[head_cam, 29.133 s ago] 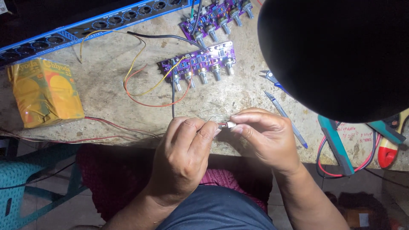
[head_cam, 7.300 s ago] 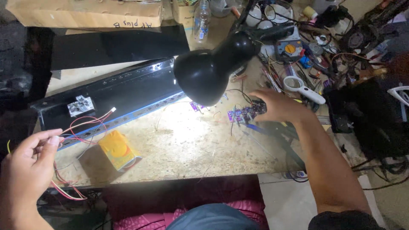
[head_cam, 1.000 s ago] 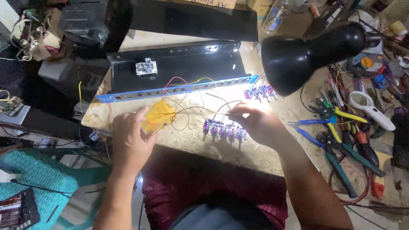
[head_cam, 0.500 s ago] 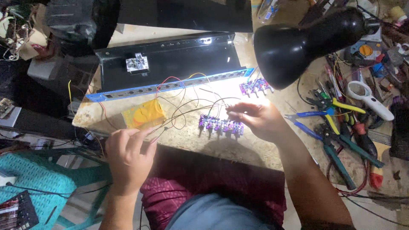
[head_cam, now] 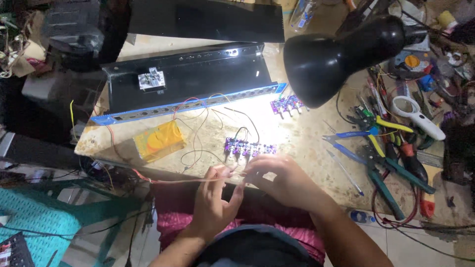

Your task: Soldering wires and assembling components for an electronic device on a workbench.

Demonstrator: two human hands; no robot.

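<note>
Both hands meet just in front of the near purple circuit board (head_cam: 250, 147), at the front edge of the surface (head_cam: 307, 143). The left hand (head_cam: 213, 202) has thumb and forefinger pinched closed on a thin reddish wire (head_cam: 173, 181) that runs out to the left past the surface edge; its other fingers are loosely spread. The right hand (head_cam: 277, 179) is curled with its fingertips drawn together at the wire's near end, apparently pinching it, though the exact grip is hidden by the fingers.

Behind the board lie a yellow packet (head_cam: 159, 141) to the left, a second purple board (head_cam: 287, 105) under the black lamp (head_cam: 326, 59), and the long black chassis with a blue-edged panel (head_cam: 188, 104).

Doing this well, I judge, means keeping the wire taut between the two pinches, working inside the lamp's bright patch, and keeping the loose leads on the board from snagging.
</note>
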